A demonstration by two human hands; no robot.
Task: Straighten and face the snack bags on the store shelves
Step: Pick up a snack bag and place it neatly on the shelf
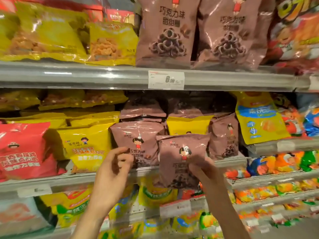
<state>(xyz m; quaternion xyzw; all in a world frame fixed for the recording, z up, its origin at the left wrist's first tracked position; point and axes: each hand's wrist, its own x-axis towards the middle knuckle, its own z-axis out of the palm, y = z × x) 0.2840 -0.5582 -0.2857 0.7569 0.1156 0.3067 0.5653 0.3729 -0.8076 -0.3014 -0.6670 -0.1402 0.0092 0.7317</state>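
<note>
My right hand [204, 169] grips a small brown snack bag [179, 152] by its lower right part and holds it upright in front of the middle shelf edge [82, 180]. My left hand [114, 168] hovers just left of it with fingers loosely curled, holding nothing, in front of another brown bag [138, 140] that stands on the shelf. More brown bags lie stacked behind, and one [224, 137] stands to the right. A yellow bag [188, 125] sits among the brown ones.
Yellow bags [86, 145] and a red bag [22, 149] fill the middle shelf's left side. The upper shelf holds large brown bags [165, 31], yellow bags [51, 31] and a price tag [166, 80]. Colourful packs crowd the right side and the lower shelves.
</note>
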